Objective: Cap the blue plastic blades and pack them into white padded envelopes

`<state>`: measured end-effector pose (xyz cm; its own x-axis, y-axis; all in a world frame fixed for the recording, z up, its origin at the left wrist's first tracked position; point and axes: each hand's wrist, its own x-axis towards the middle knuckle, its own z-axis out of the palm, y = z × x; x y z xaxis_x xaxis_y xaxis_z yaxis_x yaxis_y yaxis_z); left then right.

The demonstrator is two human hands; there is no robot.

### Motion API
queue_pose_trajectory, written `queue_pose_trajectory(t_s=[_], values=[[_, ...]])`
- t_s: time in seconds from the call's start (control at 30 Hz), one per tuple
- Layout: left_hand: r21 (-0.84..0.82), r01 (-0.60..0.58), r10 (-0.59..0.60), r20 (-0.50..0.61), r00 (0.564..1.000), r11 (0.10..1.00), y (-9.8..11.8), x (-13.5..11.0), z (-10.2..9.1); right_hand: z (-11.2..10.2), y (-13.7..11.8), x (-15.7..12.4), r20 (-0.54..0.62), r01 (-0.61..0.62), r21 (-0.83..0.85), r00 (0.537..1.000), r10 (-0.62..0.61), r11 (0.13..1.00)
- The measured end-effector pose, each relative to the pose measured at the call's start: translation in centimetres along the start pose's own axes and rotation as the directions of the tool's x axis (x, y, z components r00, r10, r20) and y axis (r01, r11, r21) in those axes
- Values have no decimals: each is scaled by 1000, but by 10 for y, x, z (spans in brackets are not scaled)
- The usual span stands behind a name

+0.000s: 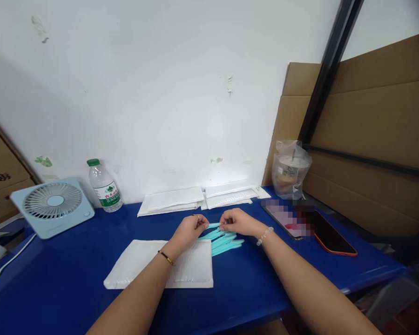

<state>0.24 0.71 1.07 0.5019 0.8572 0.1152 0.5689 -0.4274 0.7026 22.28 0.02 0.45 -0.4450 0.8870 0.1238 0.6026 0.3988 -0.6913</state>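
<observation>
Blue plastic worktop [73, 279] against a white wall; thin pale-teal plastic strip [214, 225] held level between left hand [190, 229] and right hand [238, 221], each grip pinched on one end, long axis running left to right. Strip sits just above the loose pile of matching teal strips [226, 243]. The pile lies nearer the right hand, just beside the flat white padded envelope [153, 267] under the left wrist.

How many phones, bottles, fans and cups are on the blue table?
Phones: 2
Water bottle: 1
Fan: 1
Bagged drink cup: 1
Total: 5
</observation>
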Motion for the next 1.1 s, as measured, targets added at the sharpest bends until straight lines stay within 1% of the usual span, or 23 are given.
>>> queue_pose_trajectory(t_s=[0.17,0.3,0.4,0.47,0.53,0.57,0.63,0.7,0.77,0.87,0.97,1.03,1.1], values=[[-19,-38,38,-4,999,999,-3,2,1,0,0,4,-54,14,88,999,-9,996],[-59,-3,0,-53,999,998,-13,5,3,-9,18,7,-110,-35,154,993,52,988],[-5,10,-10,-31,999,1000,-20,7,5,-15,31,6,-137,-87,68,986,96,994],[57,-8,10,-23,1000,998,-22,8,7,-17,33,5,-169,-75,-8,983,72,997],[101,-19,22,-30,999,995,-21,8,8,-17,31,4,-182,-28,-45,983,20,999],[116,-19,24,-35,999,993,-21,8,8,-16,29,4,-169,-5,-54,986,-4,999],[138,-33,39,-38,999,990,-18,7,8,-14,24,3,-107,23,-78,994,-31,997],[164,-63,70,-40,997,984,-15,5,7,-12,22,3,-42,23,-108,999,-28,994],[191,-83,91,-36,995,978,-12,4,7,-10,21,4,-3,8,-119,1000,-9,993],[215,-69,73,-14,997,974,-10,3,7,-8,20,5,17,-23,-96,1000,25,995],[204,-36,35,11,999,978,-10,4,8,-9,19,4,27,-36,-69,999,38,997],[187,-15,11,20,1000,982,-11,4,8,-14,21,2,24,-45,-63,999,47,997],[173,12,-18,33,999,985,-14,5,7,-21,23,0,5,-85,-78,996,85,993]])
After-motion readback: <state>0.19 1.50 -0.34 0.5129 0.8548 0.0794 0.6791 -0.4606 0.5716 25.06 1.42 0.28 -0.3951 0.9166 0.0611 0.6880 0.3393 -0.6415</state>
